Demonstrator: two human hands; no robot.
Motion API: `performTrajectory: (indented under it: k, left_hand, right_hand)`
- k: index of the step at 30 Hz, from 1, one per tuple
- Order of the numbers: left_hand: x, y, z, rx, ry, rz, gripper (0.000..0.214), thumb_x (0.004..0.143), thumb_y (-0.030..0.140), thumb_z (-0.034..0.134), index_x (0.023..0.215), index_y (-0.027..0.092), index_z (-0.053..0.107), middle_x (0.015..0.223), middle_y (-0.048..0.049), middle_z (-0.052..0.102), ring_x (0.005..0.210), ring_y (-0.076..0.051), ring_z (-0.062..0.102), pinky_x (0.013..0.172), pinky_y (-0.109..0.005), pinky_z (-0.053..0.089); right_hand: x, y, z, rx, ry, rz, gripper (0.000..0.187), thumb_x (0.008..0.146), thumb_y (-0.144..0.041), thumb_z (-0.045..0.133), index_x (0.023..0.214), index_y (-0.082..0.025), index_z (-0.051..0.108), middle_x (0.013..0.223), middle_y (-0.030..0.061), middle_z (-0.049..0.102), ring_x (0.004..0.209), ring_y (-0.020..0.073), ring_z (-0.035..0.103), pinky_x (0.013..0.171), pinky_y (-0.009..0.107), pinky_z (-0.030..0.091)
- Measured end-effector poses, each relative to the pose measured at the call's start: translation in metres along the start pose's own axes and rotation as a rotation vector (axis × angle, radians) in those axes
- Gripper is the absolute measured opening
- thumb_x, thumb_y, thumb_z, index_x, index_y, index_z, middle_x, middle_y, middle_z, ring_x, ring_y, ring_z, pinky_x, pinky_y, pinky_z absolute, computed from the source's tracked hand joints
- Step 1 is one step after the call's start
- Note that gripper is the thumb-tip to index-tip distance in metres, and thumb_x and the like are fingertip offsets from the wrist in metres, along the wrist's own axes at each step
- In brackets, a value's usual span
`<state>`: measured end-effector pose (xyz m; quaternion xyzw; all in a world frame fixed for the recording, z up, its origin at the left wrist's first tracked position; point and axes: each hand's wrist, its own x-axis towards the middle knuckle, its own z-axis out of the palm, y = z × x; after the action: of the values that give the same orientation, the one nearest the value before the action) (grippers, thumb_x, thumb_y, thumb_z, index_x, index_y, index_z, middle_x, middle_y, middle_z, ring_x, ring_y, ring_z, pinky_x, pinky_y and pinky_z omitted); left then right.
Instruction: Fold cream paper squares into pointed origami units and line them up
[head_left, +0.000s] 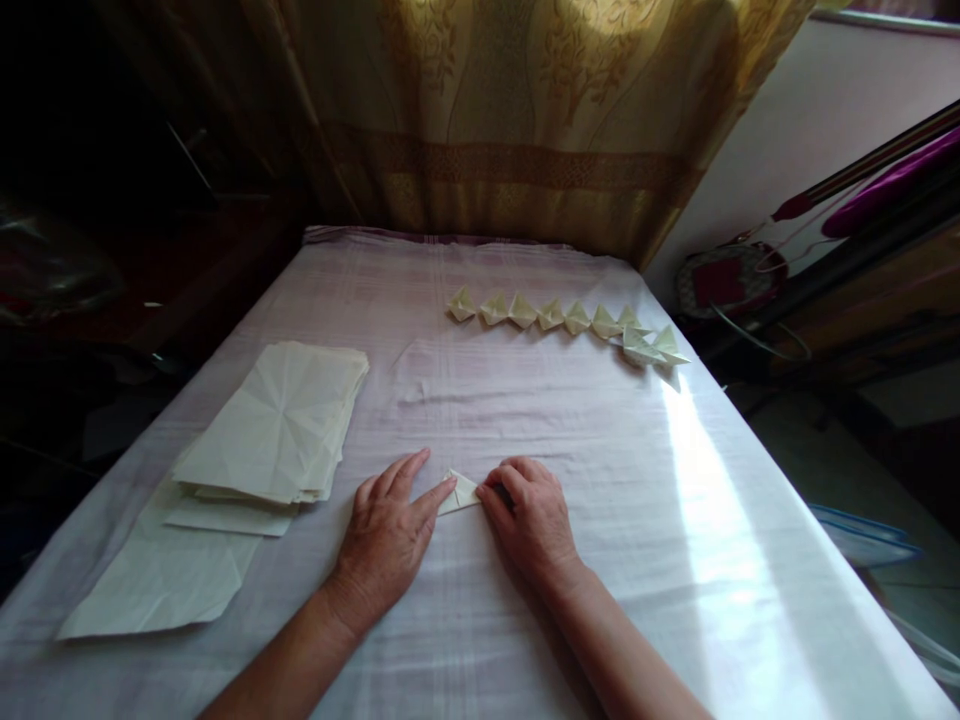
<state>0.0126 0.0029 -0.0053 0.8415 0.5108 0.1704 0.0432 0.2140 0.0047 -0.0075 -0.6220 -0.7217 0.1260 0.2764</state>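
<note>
A small folded cream paper piece [460,491] lies on the cloth-covered table [525,420] near its front. My left hand [386,535] rests flat beside it, fingers stretched out, with a fingertip pressing on the paper's left edge. My right hand [529,520] has its fingers curled and pressed down on the paper's right end. Most of the piece is visible between the two hands.
A stack of creased cream sheets [277,425] lies at the left over a larger sheet [161,580]. A row of several folded paper pieces [570,322] runs across the far right. A gold curtain [510,110] hangs behind; clutter stands off the table's right side.
</note>
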Motion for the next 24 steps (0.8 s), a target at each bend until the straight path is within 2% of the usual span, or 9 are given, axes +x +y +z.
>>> performTrajectory:
  k: [6, 9, 14, 24]
  left_hand:
    - [0.002, -0.002, 0.0, -0.03, 0.012, -0.006, 0.045, 0.086, 0.015, 0.055, 0.124, 0.037, 0.063, 0.14, -0.0079, 0.053, 0.125, -0.029, 0.05, 0.097, -0.047, 0.041]
    - [0.005, 0.003, -0.001, -0.044, 0.026, -0.023, 0.033, 0.089, 0.022, 0.057, 0.119, 0.035, 0.066, 0.135, -0.0074, 0.057, 0.122, -0.029, 0.052, 0.096, -0.047, 0.041]
    - [0.012, 0.015, 0.003, -0.033, 0.062, -0.068, 0.016, 0.09, 0.033, 0.061, 0.103, 0.026, 0.068, 0.128, -0.0088, 0.061, 0.119, -0.029, 0.053, 0.097, -0.047, 0.039]
    - [0.012, 0.008, 0.003, -0.091, -0.003, -0.071, 0.018, 0.089, 0.025, 0.06, 0.106, 0.028, 0.065, 0.132, -0.0056, 0.059, 0.123, -0.027, 0.05, 0.1, -0.046, 0.038]
  right_hand:
    - [0.002, -0.01, -0.001, -0.072, -0.006, 0.04, 0.014, 0.081, -0.033, 0.071, 0.077, -0.022, 0.063, 0.081, 0.001, 0.061, 0.08, 0.0182, 0.053, 0.075, 0.031, 0.034]
    - [0.002, -0.015, 0.0, -0.101, 0.007, 0.043, 0.017, 0.078, -0.035, 0.073, 0.078, -0.022, 0.063, 0.083, 0.0012, 0.061, 0.082, 0.0189, 0.053, 0.075, 0.032, 0.032]
    - [0.002, -0.016, 0.0, -0.092, -0.01, 0.041, 0.017, 0.078, -0.033, 0.075, 0.078, -0.022, 0.063, 0.085, 0.0013, 0.062, 0.083, 0.0196, 0.053, 0.076, 0.033, 0.03]
    - [-0.001, 0.003, -0.007, -0.008, 0.02, 0.071, 0.009, 0.083, -0.028, 0.07, 0.077, -0.023, 0.065, 0.096, 0.0003, 0.064, 0.092, 0.0182, 0.055, 0.086, 0.035, 0.029]
